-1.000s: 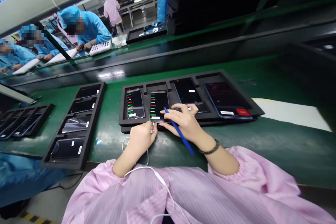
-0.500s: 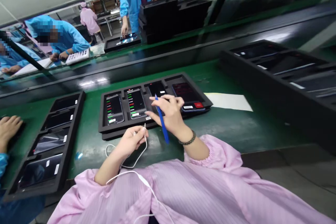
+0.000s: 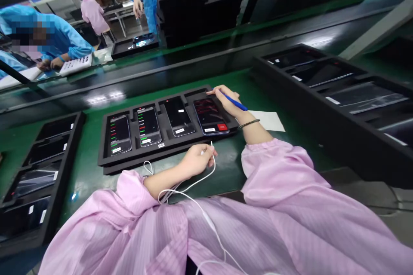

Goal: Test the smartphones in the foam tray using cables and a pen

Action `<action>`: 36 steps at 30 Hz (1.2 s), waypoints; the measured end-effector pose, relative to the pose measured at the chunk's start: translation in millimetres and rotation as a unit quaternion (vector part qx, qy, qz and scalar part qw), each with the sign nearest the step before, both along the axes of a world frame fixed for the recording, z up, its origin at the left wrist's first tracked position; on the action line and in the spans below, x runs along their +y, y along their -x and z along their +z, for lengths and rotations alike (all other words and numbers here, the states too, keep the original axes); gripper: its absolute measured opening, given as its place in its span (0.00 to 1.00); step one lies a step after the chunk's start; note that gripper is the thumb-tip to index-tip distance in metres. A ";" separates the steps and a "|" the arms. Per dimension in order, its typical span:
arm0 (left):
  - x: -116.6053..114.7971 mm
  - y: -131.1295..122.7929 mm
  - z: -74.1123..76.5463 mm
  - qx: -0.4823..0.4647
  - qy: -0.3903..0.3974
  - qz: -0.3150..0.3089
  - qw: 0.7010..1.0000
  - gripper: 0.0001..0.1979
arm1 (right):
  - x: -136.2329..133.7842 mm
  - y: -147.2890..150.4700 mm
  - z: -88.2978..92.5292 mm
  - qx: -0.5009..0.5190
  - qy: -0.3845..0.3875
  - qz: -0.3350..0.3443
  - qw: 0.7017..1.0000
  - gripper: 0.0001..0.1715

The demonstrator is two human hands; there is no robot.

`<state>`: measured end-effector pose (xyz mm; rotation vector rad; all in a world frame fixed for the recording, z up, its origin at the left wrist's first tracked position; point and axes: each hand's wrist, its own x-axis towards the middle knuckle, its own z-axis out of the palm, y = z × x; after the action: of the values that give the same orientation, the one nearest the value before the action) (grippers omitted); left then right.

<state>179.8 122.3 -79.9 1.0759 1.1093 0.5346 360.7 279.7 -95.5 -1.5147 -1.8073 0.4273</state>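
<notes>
A black foam tray [image 3: 103, 165] on the green belt holds several phones with lit screens. My left hand [image 3: 195, 160] is closed on the plug end of a white cable [image 3: 193, 184], held just in front of the tray's near edge. My right hand [image 3: 226, 99] grips a blue pen [image 3: 234, 102] and rests its fingers at the far right corner of the tray, beside the rightmost phone [image 3: 210, 116], whose screen shows red lines and a red button. The two leftmost phones [image 3: 119, 134] show green and red lists.
Another black tray [image 3: 61, 189] with dark phones lies at the left. A long black tray [image 3: 322, 116] of phones stands at the right. A white paper sheet [image 3: 267, 121] lies right of my wrist. People in blue and pink coats work beyond the far belt.
My right hand has moved from the middle of the tray to its far right corner. My left hand has shifted right with the cable plug. The view has swung right.
</notes>
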 end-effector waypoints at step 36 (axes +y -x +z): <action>1.1 5.6 1.6 -0.096 0.149 0.027 0.984 0.16 | -21.6 -4.7 1.7 0.000 -0.069 0.026 0.997 0.36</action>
<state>174.2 123.3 -78.4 0.7197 1.0138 0.4860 365.4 258.1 -93.8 -1.3753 -1.8405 0.3212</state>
